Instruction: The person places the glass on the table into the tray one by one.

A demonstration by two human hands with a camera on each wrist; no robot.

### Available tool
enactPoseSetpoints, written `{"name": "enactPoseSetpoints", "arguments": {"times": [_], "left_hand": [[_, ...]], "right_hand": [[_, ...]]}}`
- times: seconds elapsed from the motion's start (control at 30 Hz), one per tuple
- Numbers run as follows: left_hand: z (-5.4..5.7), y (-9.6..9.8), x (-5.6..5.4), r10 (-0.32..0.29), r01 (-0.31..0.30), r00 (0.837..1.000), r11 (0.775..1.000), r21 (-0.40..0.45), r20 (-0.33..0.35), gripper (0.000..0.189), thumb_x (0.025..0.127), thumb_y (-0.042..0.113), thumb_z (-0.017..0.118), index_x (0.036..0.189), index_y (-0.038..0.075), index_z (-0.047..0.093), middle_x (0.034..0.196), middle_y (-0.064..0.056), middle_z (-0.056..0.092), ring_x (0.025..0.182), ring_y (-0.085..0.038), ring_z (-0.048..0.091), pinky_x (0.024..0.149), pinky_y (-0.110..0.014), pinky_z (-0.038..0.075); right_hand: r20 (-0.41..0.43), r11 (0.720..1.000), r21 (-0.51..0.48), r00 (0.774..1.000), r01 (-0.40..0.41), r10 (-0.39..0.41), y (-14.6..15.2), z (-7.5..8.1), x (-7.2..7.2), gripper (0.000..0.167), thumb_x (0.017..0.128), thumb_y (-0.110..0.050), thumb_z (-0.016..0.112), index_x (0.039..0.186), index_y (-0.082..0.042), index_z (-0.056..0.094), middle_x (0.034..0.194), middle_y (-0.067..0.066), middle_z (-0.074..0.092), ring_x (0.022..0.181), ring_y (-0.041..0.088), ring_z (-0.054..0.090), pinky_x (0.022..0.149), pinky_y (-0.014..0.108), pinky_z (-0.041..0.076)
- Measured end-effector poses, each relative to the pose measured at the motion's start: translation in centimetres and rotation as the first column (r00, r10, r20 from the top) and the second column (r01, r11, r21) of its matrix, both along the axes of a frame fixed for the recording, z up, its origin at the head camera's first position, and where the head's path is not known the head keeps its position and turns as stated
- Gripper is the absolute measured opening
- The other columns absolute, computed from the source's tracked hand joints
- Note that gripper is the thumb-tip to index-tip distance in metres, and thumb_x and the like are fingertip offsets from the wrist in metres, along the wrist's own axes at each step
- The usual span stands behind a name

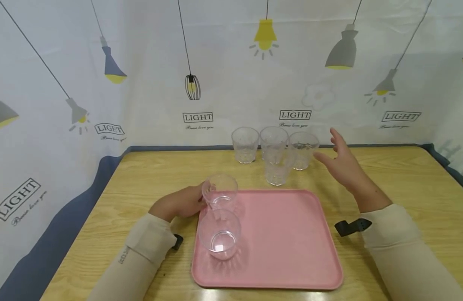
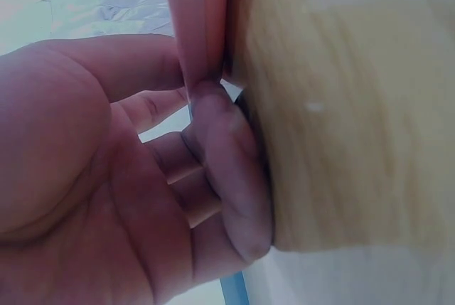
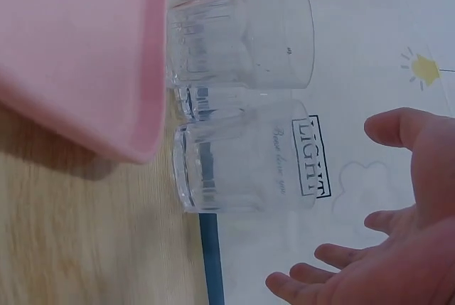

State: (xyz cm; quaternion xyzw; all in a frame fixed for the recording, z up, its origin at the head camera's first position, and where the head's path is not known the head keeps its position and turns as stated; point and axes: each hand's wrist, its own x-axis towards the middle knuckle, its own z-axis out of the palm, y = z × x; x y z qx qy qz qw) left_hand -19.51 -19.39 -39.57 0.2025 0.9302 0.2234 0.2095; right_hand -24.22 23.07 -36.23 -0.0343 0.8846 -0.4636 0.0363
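Observation:
A pink tray (image 1: 284,238) lies on the wooden table. My left hand (image 1: 188,200) grips its far left edge, the thumb on top and the curled fingers (image 2: 227,170) at the underside in the left wrist view. Two clear plastic cups stand on the tray's left side, the far cup (image 1: 221,196) right by my left hand and the near cup (image 1: 220,240) in front of it. Beyond the tray my right hand (image 1: 346,167) is held up with spread fingers, just right of the rightmost clear cup (image 1: 303,156), holding nothing.
Several clear cups stand in a group behind the tray: a left cup (image 1: 245,146), a middle cup (image 1: 273,140) and a front cup (image 1: 277,171) near the tray's far rim. A white cloth (image 1: 231,62) printed with lamps hangs behind the wooden table (image 1: 160,167).

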Motion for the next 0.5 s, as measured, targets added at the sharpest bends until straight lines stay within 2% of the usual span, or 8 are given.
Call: {"name": "enactPoseSetpoints", "arguments": {"times": [0.27, 0.5], "left_hand": [[0.08, 0.04, 0.2, 0.004, -0.004, 1.0, 1.0, 0.008, 0.008, 0.048, 0.107, 0.029, 0.045, 0.151, 0.011, 0.034, 0.148, -0.019, 0.051, 0.139, -0.034, 0.047, 0.117, -0.052, 0.036], [0.16, 0.06, 0.34, 0.036, -0.036, 0.999, 0.999, 0.018, 0.028, 0.047, 0.107, 0.033, 0.043, 0.15, 0.014, 0.036, 0.151, -0.017, 0.049, 0.141, -0.033, 0.045, 0.118, -0.052, 0.035]], "right_hand": [[0.027, 0.998, -0.043, 0.999, -0.034, 0.035, -0.56, -0.47, 0.0, 0.091, 0.1, -0.049, 0.053, 0.16, -0.03, -0.013, 0.168, 0.017, -0.003, 0.153, 0.045, 0.006, 0.111, 0.073, 0.026], [0.04, 0.998, -0.046, 0.998, -0.049, 0.05, -1.03, -0.6, -0.16, 0.093, 0.099, -0.046, 0.057, 0.161, -0.027, -0.011, 0.168, 0.019, -0.001, 0.153, 0.046, 0.007, 0.112, 0.072, 0.027]]}}
